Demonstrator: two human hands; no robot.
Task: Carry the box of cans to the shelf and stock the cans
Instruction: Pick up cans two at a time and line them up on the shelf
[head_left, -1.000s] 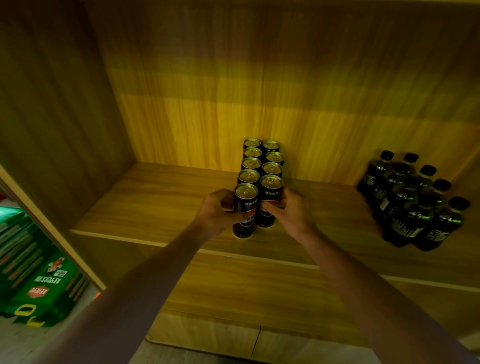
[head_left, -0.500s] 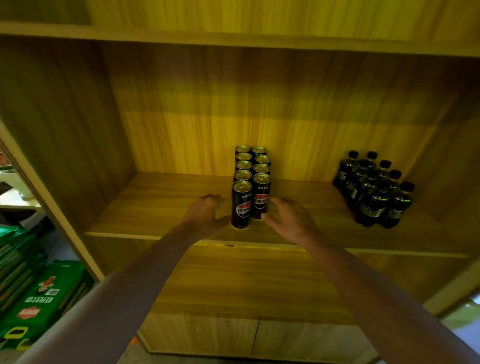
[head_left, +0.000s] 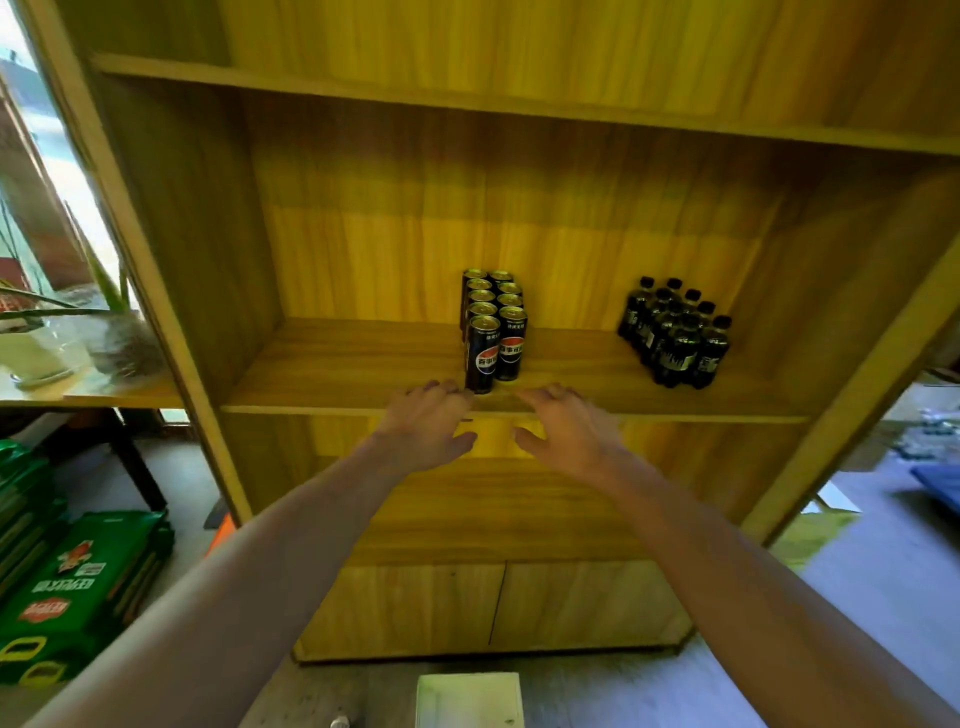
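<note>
Several black cola cans (head_left: 492, 332) stand in two rows running front to back on the wooden shelf (head_left: 358, 374). My left hand (head_left: 428, 423) hovers at the shelf's front edge, just left of and below the front cans, its fingers apart and empty. My right hand (head_left: 563, 428) is level with it on the right, also spread and holding nothing. Neither hand touches a can. A pale box (head_left: 469, 699) sits on the floor at the bottom edge of the view; I cannot see what is in it.
Several dark bottles (head_left: 675, 332) are grouped on the right of the same shelf. Cabinet doors (head_left: 493, 603) close the base. Green packs (head_left: 67, 587) are stacked on the floor at left, below a side table with a potted plant (head_left: 36, 343).
Both hands have let go of the two front cans and drawn back to the shelf's front edge. My view has pulled back and tilted, showing more of the shelf unit and the floor.
</note>
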